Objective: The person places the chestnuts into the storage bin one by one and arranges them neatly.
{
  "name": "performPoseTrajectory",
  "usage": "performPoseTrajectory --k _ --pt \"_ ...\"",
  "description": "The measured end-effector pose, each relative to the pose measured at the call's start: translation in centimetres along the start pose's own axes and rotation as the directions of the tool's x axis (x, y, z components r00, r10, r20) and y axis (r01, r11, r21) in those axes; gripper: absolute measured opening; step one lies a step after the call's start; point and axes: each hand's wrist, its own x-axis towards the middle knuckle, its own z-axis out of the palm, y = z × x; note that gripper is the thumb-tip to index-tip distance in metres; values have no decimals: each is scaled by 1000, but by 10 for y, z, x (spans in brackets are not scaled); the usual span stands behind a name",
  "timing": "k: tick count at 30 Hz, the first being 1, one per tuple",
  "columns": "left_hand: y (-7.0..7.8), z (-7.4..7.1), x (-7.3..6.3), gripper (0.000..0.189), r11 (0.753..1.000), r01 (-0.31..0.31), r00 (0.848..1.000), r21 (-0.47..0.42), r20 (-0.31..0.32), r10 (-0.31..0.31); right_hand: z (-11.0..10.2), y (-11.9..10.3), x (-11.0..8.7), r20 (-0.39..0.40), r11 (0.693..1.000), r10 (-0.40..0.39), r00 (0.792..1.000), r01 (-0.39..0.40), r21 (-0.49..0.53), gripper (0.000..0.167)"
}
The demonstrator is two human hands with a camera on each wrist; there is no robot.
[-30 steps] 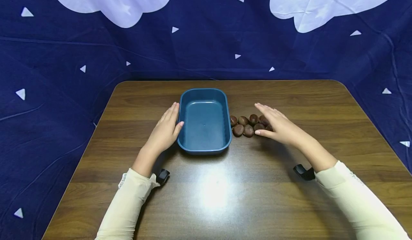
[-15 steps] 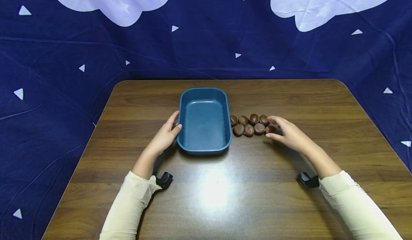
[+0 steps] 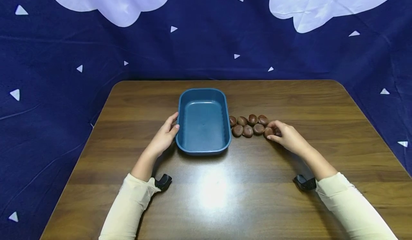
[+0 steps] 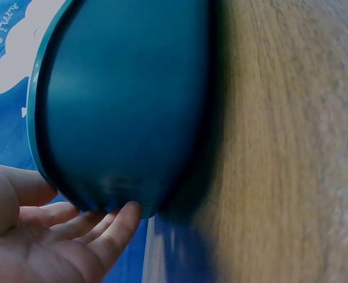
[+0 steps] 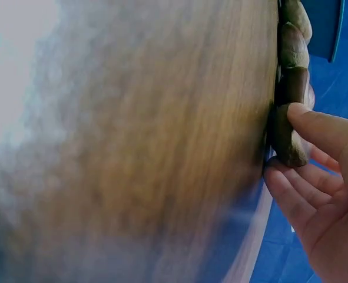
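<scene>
An open blue plastic box [image 3: 203,125] stands on the wooden table. My left hand [image 3: 163,135] rests against its left side, thumb by the rim; in the left wrist view the fingers [image 4: 123,227] lie along the outer wall. Right of the box, several brown chestnuts [image 3: 247,131] sit in two rows, with the near-left ones close to the box wall. My right hand [image 3: 289,137] is at the right end of the rows, thumb and fingers around the end chestnut [image 5: 288,138]. The thumb tip presses on that chestnut, and the hand partly covers what lies behind it.
The brown wooden table [image 3: 212,211] reflects a bright light near its front. Behind it hangs a dark blue cloth [image 3: 206,47] with white clouds and triangles. Black wrist mounts [image 3: 163,182] sit below both cuffs.
My right hand has moved down and right from above the chestnuts to the end one, thumb and fingers drawing together on it. The left hand's fingers have slid slightly nearer; the box stays put.
</scene>
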Motion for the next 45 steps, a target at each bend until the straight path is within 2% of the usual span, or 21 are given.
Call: performPoseTrajectory --k 3,10,20,27,32,37,45 --pt "-2 0 -1 48 1000 -12 1000 -19 2 12 3 -2 -1 -7 1000 16 1000 -15 22 29" --pt "-2 1 -1 49 999 -21 1000 -30 -4 21 4 -3 -1 -86 998 -2 996 7 58 23" --pt "-2 0 -1 48 1000 -9 1000 -24 -3 9 -1 -10 1 -82 987 66 994 -52 155 21" --pt "-3 -2 -2 48 1000 5 1000 -24 1 -5 -8 -23 14 -112 984 50 992 -30 175 21" --pt "-3 -2 -2 49 1000 16 1000 -16 7 -16 -12 -40 32 -126 983 8 992 15 181 22" --pt "-3 -3 -2 49 1000 16 1000 -13 6 -16 -14 -66 54 -129 979 -49 990 74 192 23" --pt "0 -2 -2 49 1000 14 1000 -25 12 -13 -7 -105 74 -81 942 -114 990 134 309 22"
